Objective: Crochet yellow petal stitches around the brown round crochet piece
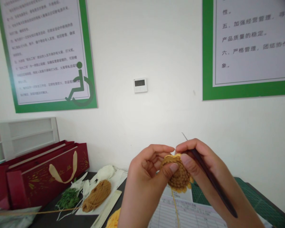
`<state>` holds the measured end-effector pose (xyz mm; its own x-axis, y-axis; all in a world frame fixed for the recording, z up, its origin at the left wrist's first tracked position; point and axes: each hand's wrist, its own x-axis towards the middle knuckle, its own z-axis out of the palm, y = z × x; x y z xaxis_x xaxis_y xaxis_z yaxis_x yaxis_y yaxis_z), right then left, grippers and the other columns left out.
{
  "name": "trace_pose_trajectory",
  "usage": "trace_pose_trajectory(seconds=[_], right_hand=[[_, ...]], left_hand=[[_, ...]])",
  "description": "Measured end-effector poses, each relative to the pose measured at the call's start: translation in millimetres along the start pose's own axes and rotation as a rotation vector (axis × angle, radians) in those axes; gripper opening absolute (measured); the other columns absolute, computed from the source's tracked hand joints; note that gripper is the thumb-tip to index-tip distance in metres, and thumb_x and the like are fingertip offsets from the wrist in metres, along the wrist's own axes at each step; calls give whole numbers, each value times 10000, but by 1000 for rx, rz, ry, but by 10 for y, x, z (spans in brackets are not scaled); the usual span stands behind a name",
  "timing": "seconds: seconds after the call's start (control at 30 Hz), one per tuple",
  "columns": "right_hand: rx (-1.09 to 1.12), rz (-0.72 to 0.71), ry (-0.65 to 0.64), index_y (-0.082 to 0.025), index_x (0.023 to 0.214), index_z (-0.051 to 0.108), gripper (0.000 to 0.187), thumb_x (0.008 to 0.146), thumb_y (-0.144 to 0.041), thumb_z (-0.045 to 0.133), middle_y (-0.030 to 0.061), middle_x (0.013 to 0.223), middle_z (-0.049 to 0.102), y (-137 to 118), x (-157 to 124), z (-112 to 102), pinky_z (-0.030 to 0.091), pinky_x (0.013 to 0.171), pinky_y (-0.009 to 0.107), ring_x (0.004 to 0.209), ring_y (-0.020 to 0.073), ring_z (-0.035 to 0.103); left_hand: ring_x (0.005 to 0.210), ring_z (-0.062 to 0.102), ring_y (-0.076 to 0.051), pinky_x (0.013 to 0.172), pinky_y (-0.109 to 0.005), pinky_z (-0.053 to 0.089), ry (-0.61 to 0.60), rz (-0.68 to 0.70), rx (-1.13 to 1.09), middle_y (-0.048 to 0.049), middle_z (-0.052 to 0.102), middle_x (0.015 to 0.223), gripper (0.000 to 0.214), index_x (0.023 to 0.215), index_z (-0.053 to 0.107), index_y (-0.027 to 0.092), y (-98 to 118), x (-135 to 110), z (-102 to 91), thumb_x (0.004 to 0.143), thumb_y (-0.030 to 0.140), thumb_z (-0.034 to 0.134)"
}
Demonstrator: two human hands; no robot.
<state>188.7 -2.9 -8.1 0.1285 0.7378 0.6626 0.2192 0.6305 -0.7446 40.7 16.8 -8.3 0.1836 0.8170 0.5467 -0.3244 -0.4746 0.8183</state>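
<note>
My left hand [146, 172] pinches a small round crocheted piece [178, 177], brown in the middle with a yellow edge, thumb pressed on its front. My right hand [204, 164] grips a dark crochet hook [213, 182] and also touches the piece's right side; the hook's thin metal tip sticks up above the fingers. A yellow yarn strand [175, 205] hangs down from the piece. Both hands are raised in front of the white wall.
On the dark table lie a brown yarn skein [97, 194], white yarn [105, 172], green yarn [67, 199], a ruler [106, 209], a printed sheet [180, 215] and a green cutting mat [256, 199]. Red gift bags [38, 177] stand at left.
</note>
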Motion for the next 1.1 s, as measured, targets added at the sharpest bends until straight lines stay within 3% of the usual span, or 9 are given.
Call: trace_pose_trajectory(seconds=[0.07,0.1,0.17,0.27,0.37,0.43,0.63,1.1], right_hand=[[23,-121,94,-293,1132,661,284,1002,-505,523,48,988,686,48,21,-25,527,768,327,866,201,651],[67,-238,101,-287,1156,679,398,977,-599,509,55,938,664,81,29,-45,534,734,337,820,206,635],[153,-328,114,-263,1136,715,538,943,-701,469,53,838,627,120,17,-83,526,682,343,753,204,600],[322,-238,177,-279,1120,677,299,1046,-449,443,13,670,618,77,-71,-98,487,552,283,643,170,599],[388,-142,71,-279,1001,625,118,1020,-368,550,-12,624,658,13,-136,-67,471,474,241,542,139,598],[389,-128,33,-266,942,615,148,1023,-371,550,-14,623,672,10,-137,-37,487,471,236,498,122,595],[400,-157,90,-280,968,585,160,1053,-369,484,-30,607,675,49,-113,29,515,459,225,491,125,622],[393,-135,164,-270,950,580,170,1049,-381,499,-35,578,638,30,-109,87,467,429,181,496,105,594]], left_hand=[[752,718,-148,693,-231,591,52,22,31,-8,756,780,213,965,782,208,-2,10,0,780,105,808],[751,723,-148,687,-222,593,71,25,51,-4,758,773,218,958,782,210,0,14,-6,775,94,806],[762,732,-146,676,-201,589,92,13,75,0,770,778,240,945,777,213,6,19,-14,758,65,801],[744,725,-135,636,-171,566,94,3,52,12,763,752,253,878,757,206,13,11,2,715,17,798],[701,696,-123,602,-167,541,86,15,19,12,745,724,214,824,719,193,16,-10,28,723,17,789],[675,673,-118,594,-174,530,84,29,12,2,740,723,175,831,710,187,14,-26,37,757,45,779],[673,636,-103,604,-170,510,89,82,-25,-3,714,758,76,870,720,195,-8,-35,39,842,142,767],[700,643,-94,632,-163,517,42,56,-81,6,719,784,82,872,709,197,6,-58,59,862,151,776]])
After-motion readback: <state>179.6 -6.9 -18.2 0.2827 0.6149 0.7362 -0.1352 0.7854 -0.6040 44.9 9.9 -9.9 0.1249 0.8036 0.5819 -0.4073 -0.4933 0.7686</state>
